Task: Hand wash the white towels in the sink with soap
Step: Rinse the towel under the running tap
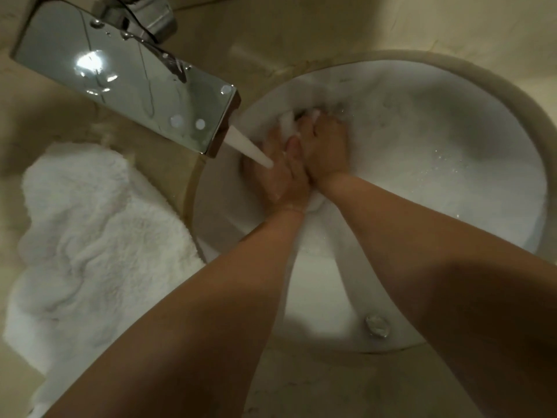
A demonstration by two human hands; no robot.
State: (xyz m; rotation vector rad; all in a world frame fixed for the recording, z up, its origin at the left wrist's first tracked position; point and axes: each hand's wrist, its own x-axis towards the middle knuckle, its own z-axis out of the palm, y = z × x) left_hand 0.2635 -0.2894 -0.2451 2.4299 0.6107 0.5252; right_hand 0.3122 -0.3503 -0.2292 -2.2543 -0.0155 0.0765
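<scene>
Under the running faucet [126, 76], both hands scrubbed a white towel in the sink [452, 73].

Down in the basin, the left hand [278, 173] and right hand [324, 146] sat pressed side by side, fingers curled into a bunched fold of the wet towel [287, 120], which lay low against the far wall of the bowl, probably so the cloth could be rubbed against itself to work the soap through. The water stream [250, 146] fell onto the back of the left hand, apparently keeping the fabric wet where it was being kneaded. Suds and bubbles clouded the water to the right. A second white towel [99, 236] lay heaped on the counter [301, 28] just beside the rim at left; whether it was washed or waiting could not be told. The drain stopper [376, 325] showed near the front.
</scene>
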